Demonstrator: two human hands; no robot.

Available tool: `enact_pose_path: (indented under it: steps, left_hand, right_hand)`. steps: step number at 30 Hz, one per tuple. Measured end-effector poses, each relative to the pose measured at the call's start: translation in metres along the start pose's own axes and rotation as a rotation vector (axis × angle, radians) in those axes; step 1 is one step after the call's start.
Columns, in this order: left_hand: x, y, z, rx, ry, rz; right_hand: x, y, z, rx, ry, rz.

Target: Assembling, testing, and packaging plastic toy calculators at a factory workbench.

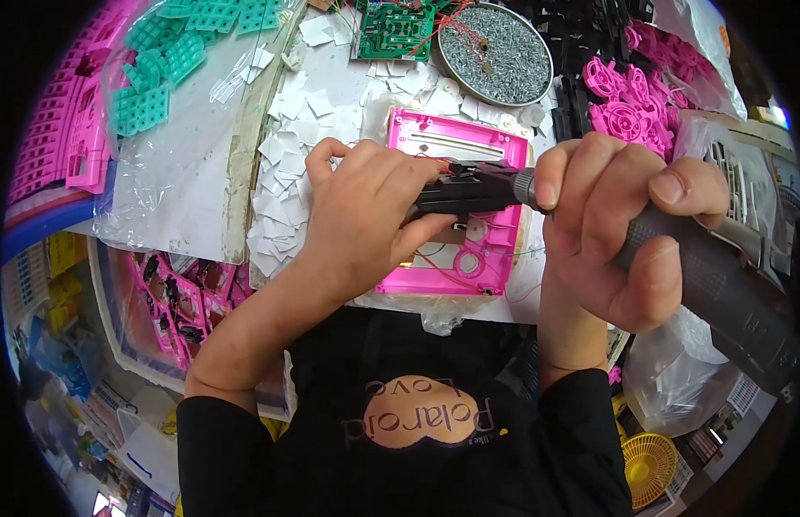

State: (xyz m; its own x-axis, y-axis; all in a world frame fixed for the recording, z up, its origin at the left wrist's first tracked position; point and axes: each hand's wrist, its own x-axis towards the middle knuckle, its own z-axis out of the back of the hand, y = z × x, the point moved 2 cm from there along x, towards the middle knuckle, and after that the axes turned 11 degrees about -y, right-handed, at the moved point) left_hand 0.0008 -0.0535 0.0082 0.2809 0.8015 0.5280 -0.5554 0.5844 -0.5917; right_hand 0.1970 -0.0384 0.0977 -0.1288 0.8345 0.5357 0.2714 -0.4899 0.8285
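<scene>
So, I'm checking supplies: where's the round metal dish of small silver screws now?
In the head view, the dish sits at the top, right of centre, beside the green circuit board and beyond the pink plastic case.

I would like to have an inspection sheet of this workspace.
Surface: white worktop, strewn with white scraps.
Job's things: open pink casing; black part over it; dark handheld tool.
Clutter: circuit board, small metal parts, teal keypads, loose pink parts.
Hands: left hand holds the black part; right hand grips the tool.
Cables: red wires by the board and in the casing.
Surroundings: pink frames at left, yellow basket at lower right.
</scene>
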Motion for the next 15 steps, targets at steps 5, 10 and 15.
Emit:
enact_pose_path:
  steps: [5,10,15]
  left_hand:
    - [0.002,0.001,0.002,-0.008,0.005,-0.007]
    - [0.003,0.001,0.002,-0.025,0.014,-0.017]
    - [-0.001,0.003,0.001,-0.012,0.01,-0.038]
  right_hand:
    - [-0.002,-0.003,-0.001,-0.029,-0.015,-0.013]
    - [-0.002,-0.007,-0.007,-0.056,-0.041,-0.013]
    - [-0.007,-0.011,-0.011,-0.081,-0.062,-0.014]
